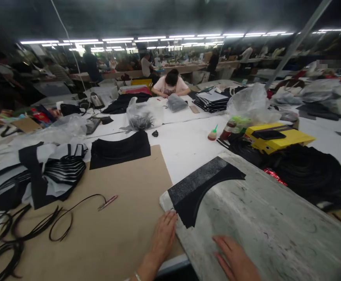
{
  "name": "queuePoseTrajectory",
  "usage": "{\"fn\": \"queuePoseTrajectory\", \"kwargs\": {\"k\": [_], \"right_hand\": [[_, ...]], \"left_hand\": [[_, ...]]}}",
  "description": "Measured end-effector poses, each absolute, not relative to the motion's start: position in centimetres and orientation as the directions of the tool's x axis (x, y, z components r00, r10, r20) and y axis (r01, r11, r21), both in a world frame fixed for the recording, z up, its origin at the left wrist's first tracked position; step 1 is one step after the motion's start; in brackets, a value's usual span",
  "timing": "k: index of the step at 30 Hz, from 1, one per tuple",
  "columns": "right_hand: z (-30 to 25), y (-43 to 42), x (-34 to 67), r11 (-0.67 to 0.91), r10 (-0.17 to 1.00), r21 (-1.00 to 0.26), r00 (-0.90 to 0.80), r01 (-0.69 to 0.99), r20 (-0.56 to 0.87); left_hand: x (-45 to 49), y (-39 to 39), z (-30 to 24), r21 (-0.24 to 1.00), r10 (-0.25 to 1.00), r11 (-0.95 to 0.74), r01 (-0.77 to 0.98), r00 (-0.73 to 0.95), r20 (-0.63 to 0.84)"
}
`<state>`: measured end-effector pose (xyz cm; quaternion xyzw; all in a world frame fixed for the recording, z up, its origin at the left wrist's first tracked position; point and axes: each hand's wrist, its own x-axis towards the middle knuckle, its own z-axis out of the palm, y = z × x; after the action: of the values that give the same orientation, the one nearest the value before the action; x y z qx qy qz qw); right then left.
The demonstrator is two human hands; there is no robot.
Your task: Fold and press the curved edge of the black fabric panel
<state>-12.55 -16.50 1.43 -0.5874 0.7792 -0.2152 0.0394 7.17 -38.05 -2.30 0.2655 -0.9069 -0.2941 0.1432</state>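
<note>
Black curved fabric [192,191] toward five o'clock. Lies flat on a grey slab [246,218], hollow edge facing four. At six o'clock, reaches beside its lower corner with the left hand [164,234], fingers straight and together, clamped on nothing; cannot tell whether touching. Farther out at five, spreads the right hand [235,257] over the slab, fingers slightly parted. At eight, pink pen-like tool [108,202] on brown board [123,238].

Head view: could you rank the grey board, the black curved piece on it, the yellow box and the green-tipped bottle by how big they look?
1. Grey board
2. Black curved piece
3. Yellow box
4. Green-tipped bottle
The last two sit farther off, so look smaller.
</note>
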Motion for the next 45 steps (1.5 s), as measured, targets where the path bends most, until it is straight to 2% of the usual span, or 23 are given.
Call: {"fn": "queuePoseTrajectory", "kwargs": {"k": [2, 6, 10, 15, 20, 26, 30, 35, 39, 42, 45], "right_hand": [[1.0, -23.1, -12.6, 0.155, -0.982, -0.311, -0.18, -0.938, 0.055], [-0.4, -31.1, -12.9, 0.068, -0.996, -0.161, -0.056, -0.985, -0.074], [-2.3, -33.6, -12.9, 0.019, -0.986, -0.072, -0.007, -0.997, -0.166], [-4.0, -34.8, -13.6, -0.033, -0.974, -0.067, 0.048, -0.997, -0.222], [-3.7, -36.1, -15.4, -0.042, -0.967, -0.133, 0.074, -0.99, -0.243], [-3.1, -34.4, -18.4, 0.126, -0.974, -0.361, -0.047, -0.924, -0.221], [-4.4, -31.8, -19.1, 0.134, -0.981, -0.404, -0.064, -0.905, -0.18], [-5.6, -30.3, -19.7, 0.113, -0.989, -0.399, -0.063, -0.91, -0.136], [-5.4, -30.2, -20.4, 0.109, -0.991, -0.457, -0.059, -0.883, -0.121], [-5.3, -30.3, -20.8, 0.209, -0.977, -0.558, -0.155, -0.803, -0.144], [-5.6, -30.9, -20.7, 0.394, -0.907, -0.706, -0.373, -0.589, -0.195]], "left_hand": [[7.1, -40.3, -3.6, 0.61, -0.526, 0.697, -0.377, -0.847, 0.077], [7.3, -43.3, -6.1, 0.512, -0.408, 0.793, -0.331, -0.912, 0.042], [7.5, -44.9, -7.8, 0.452, -0.344, 0.845, -0.287, -0.938, 0.048], [7.2, -45.6, -9.0, 0.433, -0.342, 0.853, -0.292, -0.939, 0.041], [6.7, -45.9, -9.3, 0.413, -0.345, 0.866, -0.283, -0.935, 0.083], [4.7, -44.6, -8.3, 0.427, -0.411, 0.846, -0.319, -0.901, 0.141], [1.3, -42.7, -8.2, 0.44, -0.392, 0.837, -0.325, -0.917, 0.069], [-2.0, -41.0, -9.1, 0.413, -0.38, 0.834, -0.366, -0.923, -0.049], [-1.7, -40.1, -9.1, 0.404, -0.367, 0.853, -0.331, -0.93, 0.012], [-1.2, -39.8, -8.5, 0.482, -0.49, 0.785, -0.39, -0.866, 0.097], [-1.3, -40.1, -7.8, 0.519, -0.631, 0.702, -0.487, -0.764, 0.136]]}}
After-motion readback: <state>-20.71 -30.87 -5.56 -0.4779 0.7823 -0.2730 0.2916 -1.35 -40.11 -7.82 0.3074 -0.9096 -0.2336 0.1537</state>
